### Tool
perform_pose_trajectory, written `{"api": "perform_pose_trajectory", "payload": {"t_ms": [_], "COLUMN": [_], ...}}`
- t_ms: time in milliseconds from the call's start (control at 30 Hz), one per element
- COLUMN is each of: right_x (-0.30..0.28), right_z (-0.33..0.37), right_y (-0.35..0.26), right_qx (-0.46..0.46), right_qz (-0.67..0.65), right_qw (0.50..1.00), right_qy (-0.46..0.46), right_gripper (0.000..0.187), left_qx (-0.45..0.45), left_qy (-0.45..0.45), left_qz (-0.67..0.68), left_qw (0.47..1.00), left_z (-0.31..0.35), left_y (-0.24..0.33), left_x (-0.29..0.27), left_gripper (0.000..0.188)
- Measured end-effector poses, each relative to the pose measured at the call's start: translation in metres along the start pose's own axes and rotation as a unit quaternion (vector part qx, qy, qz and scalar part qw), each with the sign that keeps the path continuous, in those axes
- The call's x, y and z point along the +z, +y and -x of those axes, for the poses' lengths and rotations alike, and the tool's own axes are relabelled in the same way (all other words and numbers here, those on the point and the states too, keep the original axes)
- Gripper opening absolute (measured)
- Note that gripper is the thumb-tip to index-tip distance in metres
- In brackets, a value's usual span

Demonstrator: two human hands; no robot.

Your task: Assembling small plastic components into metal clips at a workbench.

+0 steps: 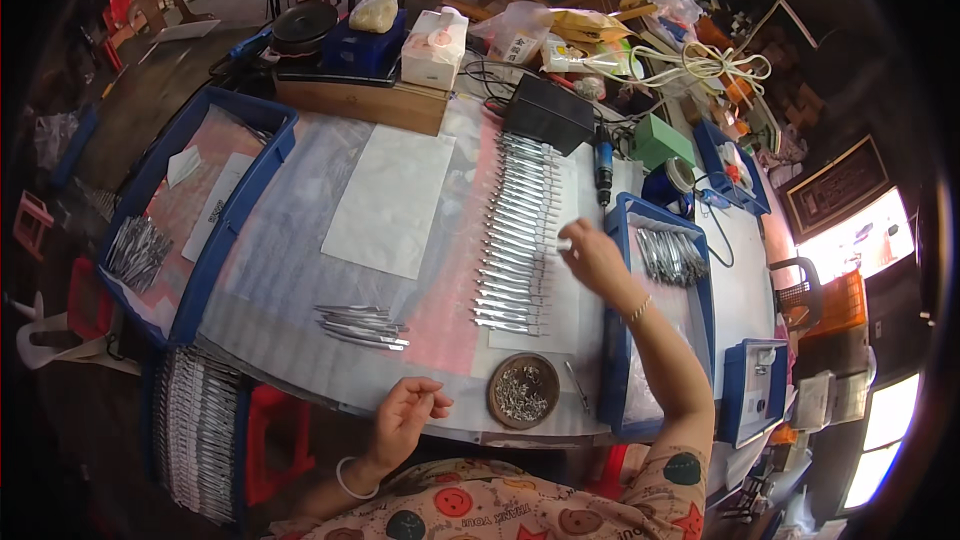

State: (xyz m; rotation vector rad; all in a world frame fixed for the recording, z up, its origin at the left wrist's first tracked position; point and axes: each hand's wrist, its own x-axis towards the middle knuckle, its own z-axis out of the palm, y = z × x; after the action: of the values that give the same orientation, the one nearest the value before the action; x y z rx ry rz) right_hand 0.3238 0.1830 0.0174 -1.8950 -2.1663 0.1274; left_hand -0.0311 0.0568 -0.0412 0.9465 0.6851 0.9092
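Note:
Slim silver metal tools, handled like tweezers or small pliers, lie side by side in a long column on white and pink sheeting. Just right of the column hovers my right hand, its thumb and fingers pinched; whatever they hold is too small to make out. My left hand is above the near table edge, fingers curled in toward the thumb, with any content hidden. Between the hands stands a round brown bowl of small metal parts. A loose pile of silver pieces lies beyond my left hand.
Blue trays stand left and right, holding silver pieces. A thin rod lies beside the bowl. Farther back are a black box, a blue power screwdriver, a green box and a coiled pale cable.

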Motion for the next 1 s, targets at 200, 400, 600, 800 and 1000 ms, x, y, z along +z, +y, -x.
{"api": "perform_pose_trajectory", "payload": {"t_ms": [200, 400, 600, 800, 1000], "right_x": [-0.018, -0.019, -0.019, -0.018, -0.005], "right_z": [0.098, 0.165, 0.203, 0.217, 0.221], "right_y": [-0.086, -0.140, -0.162, -0.170, -0.177], "right_qx": [-0.051, -0.063, 0.001, 0.033, 0.000], "right_qz": [-0.045, -0.179, -0.314, -0.350, -0.378], "right_qw": [0.985, 0.968, 0.926, 0.914, 0.903], "right_qy": [-0.156, -0.167, -0.210, -0.204, -0.203], "right_gripper": [0.022, 0.014, 0.019, 0.022, 0.018], "left_qx": [0.038, 0.076, 0.079, 0.194, 0.170], "left_qy": [0.021, 0.040, 0.084, 0.035, -0.021], "left_qz": [-0.033, -0.075, -0.178, -0.444, -0.590], "left_qw": [0.998, 0.994, 0.977, 0.874, 0.789], "left_z": [0.010, 0.020, 0.017, -0.042, -0.099], "left_y": [0.026, 0.037, 0.048, 0.077, 0.090], "left_x": [-0.016, -0.029, -0.034, -0.054, -0.069], "left_gripper": [0.014, 0.013, 0.010, 0.011, 0.014]}}
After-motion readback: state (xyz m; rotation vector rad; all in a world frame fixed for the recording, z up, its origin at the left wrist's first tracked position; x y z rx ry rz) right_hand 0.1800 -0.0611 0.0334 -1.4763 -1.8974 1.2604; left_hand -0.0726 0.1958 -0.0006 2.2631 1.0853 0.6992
